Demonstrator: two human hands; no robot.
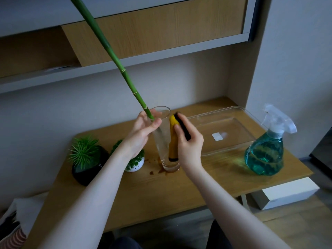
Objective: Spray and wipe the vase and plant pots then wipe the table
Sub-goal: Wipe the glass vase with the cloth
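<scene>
I cannot see the bamboo stalk (115, 58) top; the frame edge cuts it off above my left hand (143, 130). That wrist hides part of the white pot (134, 167). The vase (166, 141) wall behind the sponge (175, 139) is hidden.

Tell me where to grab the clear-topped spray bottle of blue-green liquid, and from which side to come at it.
Grip the clear-topped spray bottle of blue-green liquid by its narrow neck just under the trigger head, coming from its left, the side nearer the right hand. The bottle stands upright, its belly looks too wide to close a hand around, and the nozzle points left, so the hand should come in below it.
</scene>
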